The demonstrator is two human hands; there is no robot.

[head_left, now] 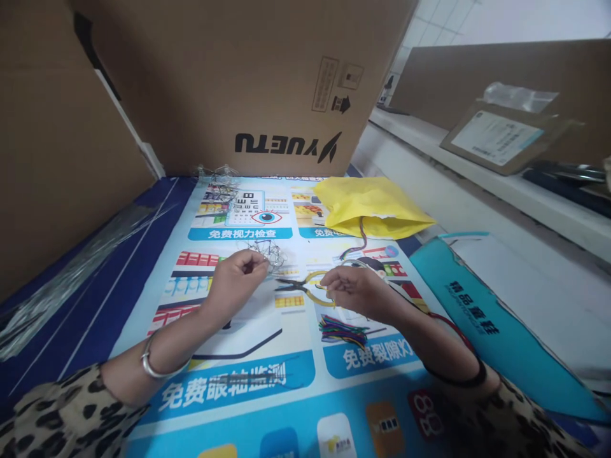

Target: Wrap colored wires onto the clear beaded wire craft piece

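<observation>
Head view: pinching narrowly with the left hand (237, 280), seemingly on the wire tangle (273, 256) lying just beyond and right of those fingertips, though strands are showing too fine to be sure. Curling the right hand (357, 291) around the handles of the pliers (300, 286), running their long axis sideways, pointing slightly parted jaws toward the nearer left hand.

Two hands (238, 277) (356, 292), one pliers (298, 285), one pouch (367, 198)
</observation>
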